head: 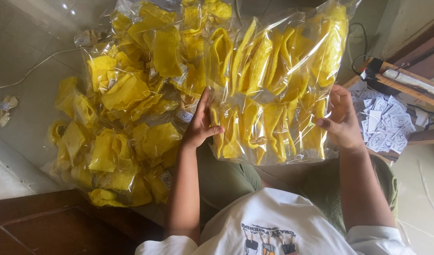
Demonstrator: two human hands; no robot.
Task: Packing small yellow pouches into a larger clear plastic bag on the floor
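1. The large clear bag (273,89), packed with flat yellow folded pieces, is held up between both hands in front of the person's lap, above the floor.
2. The left hand (200,123) grips the bag's lower left edge: its fingers (204,101) lie flat and extended up the plastic, with the thumb hooked across the front, pinching the film.
3. The right hand (340,118) grips the lower right edge, its fingers curled closed around the side of the plastic and the thumb pressing on the front.
4. The bag lies directly between the 2 hands and rises away from them; its long axis runs up the picture, away from the body, and the yellow pieces inside stand in 2 rows along that axis. Both hands are on it at about the same height, so neither is nearer.
5. Just left of the held bag, touching or nearly touching the left hand, a heap of small bags (122,118) of the same yellow pieces lies on the tiled floor (23,42).
6. To the right, a scatter of small printed paper slips (382,120) lies beside a wooden shelf (415,87) carrying a black cable.
7. A white cord (33,70) crosses the tiles at far left, near 1 stray small packet (4,108); a dark wooden edge (47,226) runs along the bottom left.
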